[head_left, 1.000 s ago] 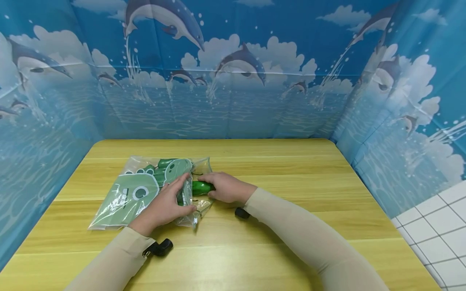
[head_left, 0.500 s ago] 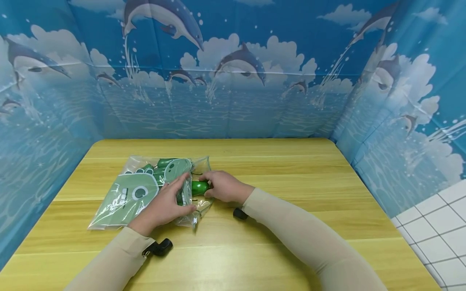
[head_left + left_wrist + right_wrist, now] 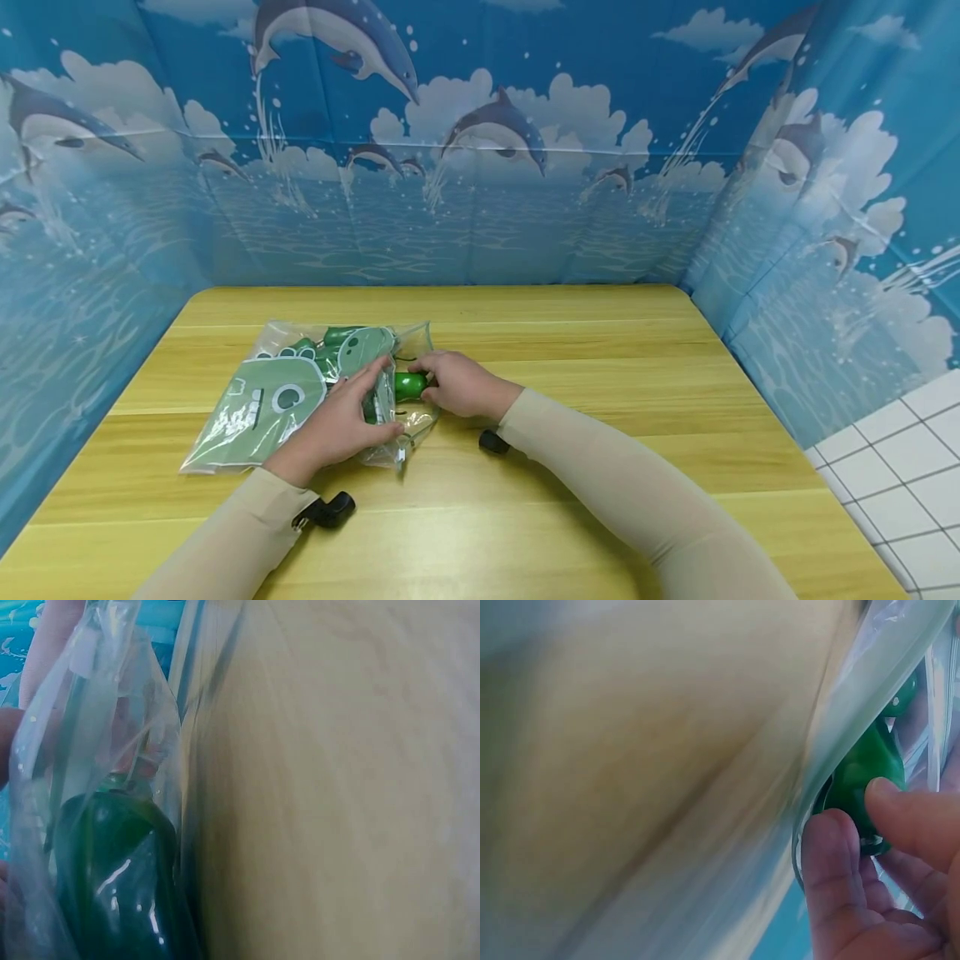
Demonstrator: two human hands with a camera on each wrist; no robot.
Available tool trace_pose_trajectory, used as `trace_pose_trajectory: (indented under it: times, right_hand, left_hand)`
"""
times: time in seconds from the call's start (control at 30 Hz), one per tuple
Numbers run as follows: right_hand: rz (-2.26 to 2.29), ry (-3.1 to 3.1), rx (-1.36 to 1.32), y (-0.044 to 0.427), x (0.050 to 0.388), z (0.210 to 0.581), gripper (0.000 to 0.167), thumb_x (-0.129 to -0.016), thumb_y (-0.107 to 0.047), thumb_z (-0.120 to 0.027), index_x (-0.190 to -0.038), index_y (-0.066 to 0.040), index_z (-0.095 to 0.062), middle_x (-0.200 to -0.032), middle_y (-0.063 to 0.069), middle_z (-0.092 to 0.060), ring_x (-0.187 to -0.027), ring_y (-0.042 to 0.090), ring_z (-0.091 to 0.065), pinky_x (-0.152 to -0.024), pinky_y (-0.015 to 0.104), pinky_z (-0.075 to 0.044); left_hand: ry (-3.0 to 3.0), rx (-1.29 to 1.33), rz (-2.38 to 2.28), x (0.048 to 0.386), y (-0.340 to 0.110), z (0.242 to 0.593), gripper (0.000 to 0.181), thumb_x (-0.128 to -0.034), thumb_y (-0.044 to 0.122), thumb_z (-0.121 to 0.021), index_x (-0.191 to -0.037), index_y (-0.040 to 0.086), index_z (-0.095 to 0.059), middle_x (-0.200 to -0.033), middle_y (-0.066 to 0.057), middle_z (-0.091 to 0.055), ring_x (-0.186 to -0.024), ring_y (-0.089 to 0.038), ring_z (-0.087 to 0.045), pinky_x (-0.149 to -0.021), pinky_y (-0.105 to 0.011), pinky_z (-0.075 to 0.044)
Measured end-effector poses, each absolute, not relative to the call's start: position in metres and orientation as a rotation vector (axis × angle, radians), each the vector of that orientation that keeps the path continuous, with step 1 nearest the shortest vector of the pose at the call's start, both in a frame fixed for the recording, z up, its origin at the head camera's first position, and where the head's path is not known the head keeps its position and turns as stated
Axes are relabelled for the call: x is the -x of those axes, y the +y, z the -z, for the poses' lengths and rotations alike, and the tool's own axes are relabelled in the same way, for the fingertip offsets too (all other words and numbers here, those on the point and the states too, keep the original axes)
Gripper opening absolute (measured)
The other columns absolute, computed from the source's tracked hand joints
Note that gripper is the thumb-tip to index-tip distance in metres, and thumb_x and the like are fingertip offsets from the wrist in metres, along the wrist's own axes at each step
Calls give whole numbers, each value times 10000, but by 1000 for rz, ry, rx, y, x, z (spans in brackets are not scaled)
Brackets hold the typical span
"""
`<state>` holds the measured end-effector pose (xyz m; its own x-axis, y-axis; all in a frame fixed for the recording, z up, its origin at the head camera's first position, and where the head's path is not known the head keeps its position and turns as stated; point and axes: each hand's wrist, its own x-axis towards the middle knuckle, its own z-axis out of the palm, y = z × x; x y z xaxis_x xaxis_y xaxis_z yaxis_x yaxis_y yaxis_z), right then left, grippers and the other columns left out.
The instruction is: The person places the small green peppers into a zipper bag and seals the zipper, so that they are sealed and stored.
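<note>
A clear zip bag point(image 3: 225, 454) with a green cartoon dinosaur print lies on the left of the table, its mouth facing right. Several green peppers point(image 3: 341, 335) show inside. At the mouth, my right hand point(image 3: 467, 385) holds another green pepper point(image 3: 409, 386) by its end. The right wrist view shows thumb and fingers pinching this pepper point(image 3: 866, 769) inside the plastic edge. My left hand point(image 3: 339, 425) rests on the bag beside the mouth, fingers extended and thumb apart. A pepper point(image 3: 116, 877) appears close up through the plastic in the left wrist view.
The wooden table point(image 3: 600, 358) extends to the right of the bag. A blue dolphin-print curtain point(image 3: 480, 208) stands along its back and sides. White tiles point(image 3: 900, 475) show at the right. A black wrist camera point(image 3: 326, 510) sits below my left hand.
My right hand has shifted slightly left with the pepper, and less of the pepper shows outside the bag's flap. My left hand and the bag have hardly moved.
</note>
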<state>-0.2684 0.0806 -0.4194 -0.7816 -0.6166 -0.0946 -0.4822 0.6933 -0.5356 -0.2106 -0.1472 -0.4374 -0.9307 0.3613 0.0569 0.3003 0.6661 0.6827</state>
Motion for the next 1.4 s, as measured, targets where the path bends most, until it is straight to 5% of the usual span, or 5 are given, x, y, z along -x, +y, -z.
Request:
trace_pose_trajectory:
  times: [0.5,1.4]
  right_hand:
    - [724,2738,742,76,268,419,399,-982,-182,-761,-1360,-87,-673,-1123,28,-735,-989,129,-680,-852,266,-582]
    - [713,2741,753,72,270,422,371,-1005,-186,-730,-1364,-101,-690,-1112,14,-749,-948,96,-668,-823,240,-562]
  left_hand:
    - [2784,-550,-1122,210,-144,435,1081,-845,371,-846,-1691,105,-227,-1731,-166,-281,-1606,-426,-232,-1314,-652,-50]
    - [2786,-542,-1119,210,-146,437,1085,-840,386,-848,-1691,115,-231,-1733,-166,-278,-1607,-437,-220,-1314,-652,-42]
